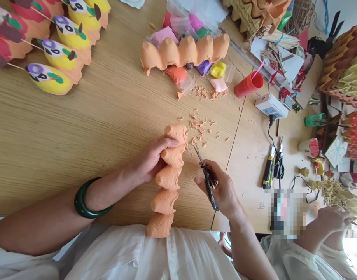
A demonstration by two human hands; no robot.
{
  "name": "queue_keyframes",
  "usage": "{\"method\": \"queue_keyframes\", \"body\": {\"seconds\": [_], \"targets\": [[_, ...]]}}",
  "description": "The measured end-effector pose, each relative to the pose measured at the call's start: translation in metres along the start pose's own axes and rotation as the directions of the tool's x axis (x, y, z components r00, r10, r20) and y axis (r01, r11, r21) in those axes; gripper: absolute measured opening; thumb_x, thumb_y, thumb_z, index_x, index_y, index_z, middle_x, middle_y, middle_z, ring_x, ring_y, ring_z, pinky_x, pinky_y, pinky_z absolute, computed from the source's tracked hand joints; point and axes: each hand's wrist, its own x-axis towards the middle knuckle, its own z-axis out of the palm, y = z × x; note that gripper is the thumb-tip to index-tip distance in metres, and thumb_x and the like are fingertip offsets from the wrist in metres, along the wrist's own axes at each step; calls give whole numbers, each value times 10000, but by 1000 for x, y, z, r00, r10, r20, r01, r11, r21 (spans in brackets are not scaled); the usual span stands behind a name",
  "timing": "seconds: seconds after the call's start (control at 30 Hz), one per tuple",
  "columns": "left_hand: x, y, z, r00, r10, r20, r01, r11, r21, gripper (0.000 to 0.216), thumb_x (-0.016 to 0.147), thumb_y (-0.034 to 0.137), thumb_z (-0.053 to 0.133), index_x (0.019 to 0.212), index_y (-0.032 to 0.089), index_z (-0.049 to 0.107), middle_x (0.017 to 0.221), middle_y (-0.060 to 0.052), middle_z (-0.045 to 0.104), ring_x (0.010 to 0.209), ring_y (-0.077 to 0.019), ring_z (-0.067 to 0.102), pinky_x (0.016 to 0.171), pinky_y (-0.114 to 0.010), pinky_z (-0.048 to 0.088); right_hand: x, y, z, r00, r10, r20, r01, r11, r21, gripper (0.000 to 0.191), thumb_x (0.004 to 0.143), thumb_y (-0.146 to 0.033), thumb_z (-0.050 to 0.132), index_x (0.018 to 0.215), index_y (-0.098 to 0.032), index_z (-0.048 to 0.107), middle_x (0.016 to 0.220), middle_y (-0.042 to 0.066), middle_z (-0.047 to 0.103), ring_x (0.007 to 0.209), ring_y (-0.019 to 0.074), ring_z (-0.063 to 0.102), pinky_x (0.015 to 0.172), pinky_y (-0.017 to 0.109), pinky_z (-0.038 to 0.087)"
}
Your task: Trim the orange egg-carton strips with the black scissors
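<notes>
My left hand [151, 159] grips an orange egg-carton strip [167, 182] that lies lengthwise toward me on the wooden table [79, 124], fingers wrapped over its upper cups. My right hand [221, 188] holds small scissors [206, 177], blades pointing up toward the strip's top end, a little apart from it. Orange paper trimmings [200, 130] are scattered just beyond the strip. A green bangle [85, 200] sits on my left wrist.
A second orange carton strip [184, 50] lies farther back among clay bags [178, 74]. Painted yellow and red figures [50, 77] on sticks fill the far left. A red cup [248, 84], power strip [271, 105], cutter and scissors [273, 163] lie right. Another person's hand [333, 219] works at lower right.
</notes>
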Motion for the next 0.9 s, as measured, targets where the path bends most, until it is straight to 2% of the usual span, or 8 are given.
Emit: {"method": "queue_keyframes", "body": {"seconds": [0.2,0.33,0.63,0.73,0.9], "targets": [[1,-2,-3,998,59,11,-59,998,-26,152,697,235,745,739,220,600,649,21,624,554,-124,568,525,-236,483,-2,-4,2,984,2,176,-42,974,223,508,932,-592,684,1173,-144,674,758,-15,518,642,109,461,588,254,410],[1,-2,-3,996,84,-5,-84,996,-8,172,691,238,750,703,217,580,649,12,599,554,-115,554,506,-236,471,0,-11,7,974,10,226,-81,948,307,525,931,-592,687,1199,-141,672,752,-21,517,598,91,442,526,235,402],[0,-1,0,995,97,0,-97,995,13,110,678,239,723,690,203,620,640,4,574,543,-115,508,499,-235,439,3,-15,13,979,31,201,-101,933,346,445,981,-523,641,1151,-115,696,597,-68,444,474,71,378,448,237,330],[-1,0,2,994,110,-24,-110,994,11,94,666,222,719,683,198,629,635,1,571,537,-112,490,500,-233,435,3,-16,8,983,26,181,-88,935,343,493,947,-559,681,1155,-113,707,614,-62,439,504,74,361,455,240,312],[-3,1,4,991,124,-57,-123,992,17,100,680,202,715,708,202,619,640,-5,565,554,-122,491,504,-235,437,5,-14,3,983,8,184,-59,960,275,550,884,-625,730,1143,-141,705,720,-23,517,613,94,424,536,244,350]]}}
